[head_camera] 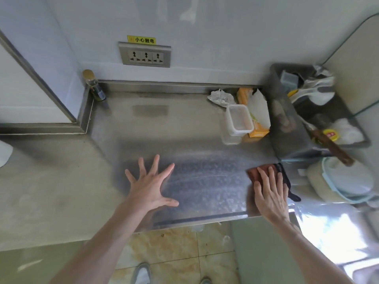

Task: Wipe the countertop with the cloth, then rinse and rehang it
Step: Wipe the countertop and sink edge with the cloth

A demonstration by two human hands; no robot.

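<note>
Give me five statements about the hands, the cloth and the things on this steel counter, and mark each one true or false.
1. The right hand presses flat on the cloth. True.
2. The left hand holds a second cloth. False: it is spread open and bare over the countertop.
3. The clear plastic container stands at the back right of the counter, beside the orange box. True.
4. The bottle with the cork stopper lies on its side at the front edge. False: it stands upright in the back left corner.
5. The wall socket has a plug in it. False: all three outlets are free.
</note>
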